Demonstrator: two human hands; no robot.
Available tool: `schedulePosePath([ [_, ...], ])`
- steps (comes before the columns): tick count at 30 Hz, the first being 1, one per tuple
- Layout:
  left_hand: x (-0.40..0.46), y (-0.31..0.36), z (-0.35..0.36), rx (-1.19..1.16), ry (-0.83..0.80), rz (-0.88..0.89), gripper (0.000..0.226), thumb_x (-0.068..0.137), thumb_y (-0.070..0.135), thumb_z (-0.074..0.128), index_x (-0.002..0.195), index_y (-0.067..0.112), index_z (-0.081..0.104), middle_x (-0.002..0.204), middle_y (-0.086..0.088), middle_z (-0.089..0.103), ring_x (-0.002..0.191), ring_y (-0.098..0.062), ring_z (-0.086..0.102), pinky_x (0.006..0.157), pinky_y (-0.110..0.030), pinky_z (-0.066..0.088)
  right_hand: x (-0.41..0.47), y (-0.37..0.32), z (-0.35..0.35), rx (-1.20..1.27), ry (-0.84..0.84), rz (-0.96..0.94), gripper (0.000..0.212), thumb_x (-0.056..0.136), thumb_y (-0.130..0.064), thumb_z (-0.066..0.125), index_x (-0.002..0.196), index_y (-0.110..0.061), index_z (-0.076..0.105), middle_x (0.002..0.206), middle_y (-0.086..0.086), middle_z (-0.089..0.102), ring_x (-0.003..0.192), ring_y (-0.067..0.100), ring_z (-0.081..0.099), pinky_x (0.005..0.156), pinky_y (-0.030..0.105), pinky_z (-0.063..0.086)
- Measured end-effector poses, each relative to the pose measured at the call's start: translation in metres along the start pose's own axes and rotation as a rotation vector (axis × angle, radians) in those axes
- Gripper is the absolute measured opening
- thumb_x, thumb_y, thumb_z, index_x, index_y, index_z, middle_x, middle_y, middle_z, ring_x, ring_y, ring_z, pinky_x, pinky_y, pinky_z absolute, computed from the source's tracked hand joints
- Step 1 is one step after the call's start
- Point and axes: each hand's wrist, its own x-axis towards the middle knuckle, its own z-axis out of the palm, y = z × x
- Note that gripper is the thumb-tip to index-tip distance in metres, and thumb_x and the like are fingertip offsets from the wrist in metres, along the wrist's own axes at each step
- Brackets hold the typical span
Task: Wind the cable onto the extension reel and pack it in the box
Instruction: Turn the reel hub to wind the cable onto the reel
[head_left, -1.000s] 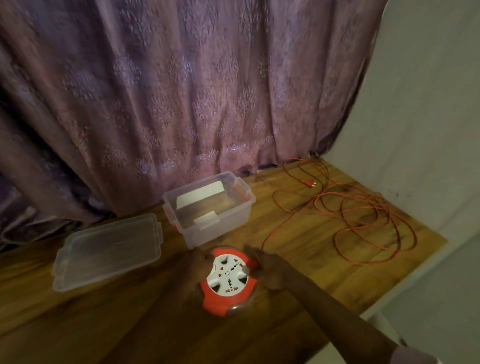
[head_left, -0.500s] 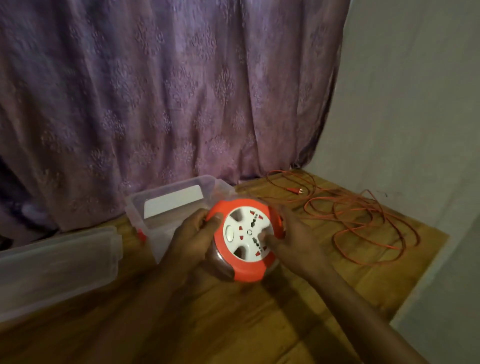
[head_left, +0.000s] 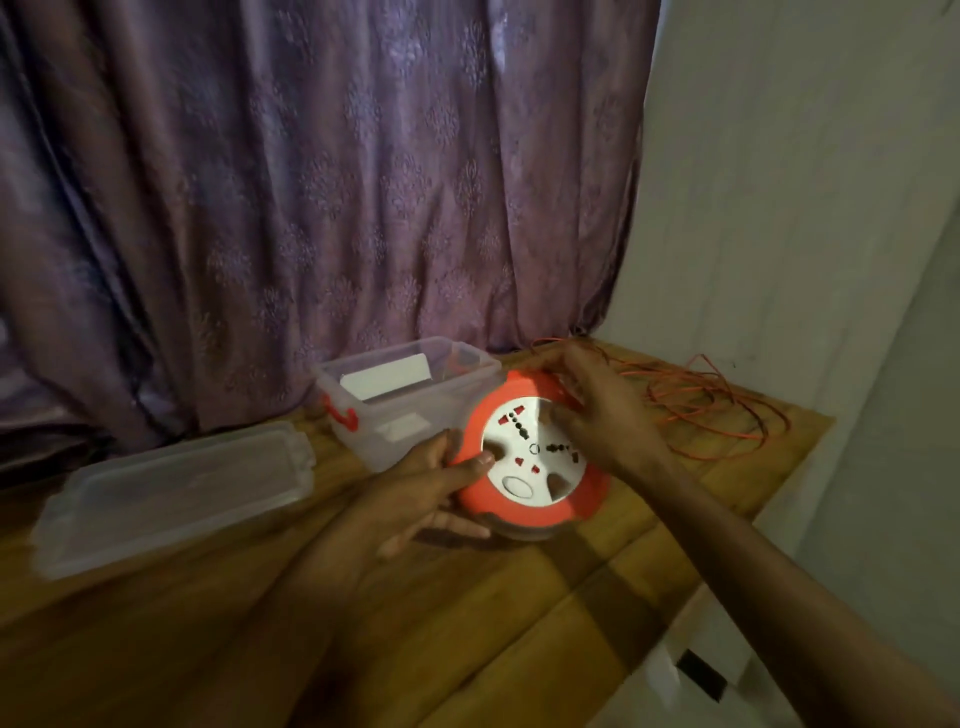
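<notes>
The round orange extension reel (head_left: 519, 506) with its white socket face is held tilted above the wooden table (head_left: 519, 623). My left hand (head_left: 431, 493) grips its left rim, thumb on the white face and fingers underneath. My right hand (head_left: 597, 415) lies over the reel's upper right, fingers curled onto the white face and the top rim. The loose orange cable (head_left: 717, 410) lies in tangled loops on the table's far right corner. The clear plastic box (head_left: 400, 400) with a red latch stands open just behind the reel.
The box's clear lid (head_left: 171, 493) lies flat on the table to the left. A purple curtain (head_left: 311, 208) hangs behind the table, and a pale wall (head_left: 805, 208) closes the right side. The table's right edge runs close to the cable.
The reel has been lifted off the table and tilted with its face toward me. My right hand has shifted to its upper right rim. The view has swung left and closer.
</notes>
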Motion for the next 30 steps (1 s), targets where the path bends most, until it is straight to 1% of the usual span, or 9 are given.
schedulePosePath([
  [3, 0.000, -0.004, -0.004, -0.032, 0.051, 0.027, 0.060, 0.070, 0.041, 0.077, 0.123, 0.017, 0.063, 0.122, -0.010, 0.068, 0.102, -0.031, 0.071, 0.068, -0.045, 0.062, 0.004, -0.013, -0.003, -0.248, -0.043, -0.056, 0.046, 0.078, -0.007, 0.063, 0.122, -0.018, 0.056, 0.116, 0.003, 0.062, 0.106, 0.026, 0.055, 0.088, 0.044, 0.045],
  [8, 0.009, -0.004, -0.011, -0.115, 0.116, 0.107, 0.040, 0.075, 0.040, 0.074, 0.112, 0.025, 0.068, 0.121, -0.008, 0.070, 0.093, -0.031, 0.074, 0.065, -0.042, 0.062, -0.024, -0.030, 0.020, -0.782, -0.043, -0.144, 0.058, 0.078, -0.018, 0.061, 0.132, -0.032, 0.047, 0.129, 0.004, 0.052, 0.106, 0.031, 0.049, 0.079, 0.042, 0.046],
  [12, 0.015, -0.003, -0.016, -0.135, 0.155, 0.118, 0.041, 0.087, 0.036, 0.069, 0.125, 0.021, 0.061, 0.123, -0.012, 0.068, 0.093, -0.033, 0.074, 0.064, -0.041, 0.062, -0.038, -0.033, 0.034, -0.919, -0.164, -0.216, 0.061, 0.083, -0.021, 0.024, 0.140, -0.038, 0.038, 0.129, 0.015, 0.051, 0.103, 0.035, 0.052, 0.072, 0.042, 0.044],
  [15, 0.020, -0.003, -0.018, -0.127, 0.164, 0.112, 0.041, 0.089, 0.033, 0.069, 0.127, 0.021, 0.059, 0.125, -0.013, 0.066, 0.093, -0.034, 0.074, 0.063, -0.041, 0.062, -0.031, -0.027, 0.038, -1.038, -0.194, -0.252, 0.066, 0.083, -0.022, 0.013, 0.145, -0.041, 0.024, 0.147, 0.021, 0.035, 0.113, 0.036, 0.048, 0.077, 0.042, 0.044],
  [18, 0.025, -0.002, -0.021, -0.099, 0.176, 0.115, 0.039, 0.090, 0.031, 0.068, 0.127, 0.023, 0.058, 0.130, -0.010, 0.063, 0.098, -0.033, 0.072, 0.061, -0.041, 0.062, -0.022, -0.017, 0.043, -1.073, -0.218, -0.293, 0.063, 0.086, -0.022, 0.014, 0.145, -0.041, 0.024, 0.144, 0.024, 0.037, 0.107, 0.036, 0.051, 0.076, 0.042, 0.045],
  [20, 0.030, -0.001, -0.022, -0.091, 0.182, 0.125, 0.038, 0.090, 0.030, 0.068, 0.126, 0.024, 0.059, 0.133, -0.009, 0.061, 0.102, -0.034, 0.070, 0.062, -0.042, 0.062, -0.014, -0.014, 0.044, -1.121, -0.182, -0.310, 0.058, 0.086, -0.019, 0.034, 0.140, -0.039, 0.036, 0.127, 0.021, 0.053, 0.088, 0.031, 0.060, 0.066, 0.038, 0.047],
  [23, 0.037, -0.003, -0.022, -0.094, 0.219, 0.146, 0.045, 0.090, 0.026, 0.069, 0.132, 0.020, 0.055, 0.136, -0.008, 0.058, 0.108, -0.036, 0.067, 0.063, -0.045, 0.063, -0.003, -0.009, 0.052, -1.010, -0.163, -0.165, 0.062, 0.082, -0.032, 0.057, 0.139, -0.042, 0.034, 0.108, 0.011, 0.061, 0.072, 0.030, 0.064, 0.059, 0.034, 0.044],
  [27, 0.044, -0.009, -0.012, -0.158, 0.249, 0.219, 0.031, 0.092, 0.020, 0.067, 0.122, 0.023, 0.061, 0.124, -0.001, 0.066, 0.092, -0.023, 0.074, 0.058, -0.038, 0.062, 0.005, -0.005, 0.073, -0.584, 0.097, 0.283, 0.068, 0.076, -0.073, 0.045, 0.136, -0.043, 0.032, 0.105, 0.004, 0.068, 0.087, 0.032, 0.065, 0.065, 0.035, 0.047],
  [30, 0.046, -0.016, -0.005, -0.175, 0.258, 0.257, 0.022, 0.094, 0.017, 0.064, 0.112, 0.030, 0.063, 0.113, 0.004, 0.070, 0.083, -0.013, 0.076, 0.055, -0.033, 0.061, 0.004, -0.004, 0.087, -0.294, 0.205, 0.518, 0.073, 0.071, -0.077, 0.047, 0.133, -0.039, 0.041, 0.113, 0.005, 0.068, 0.100, 0.032, 0.063, 0.078, 0.039, 0.049],
])
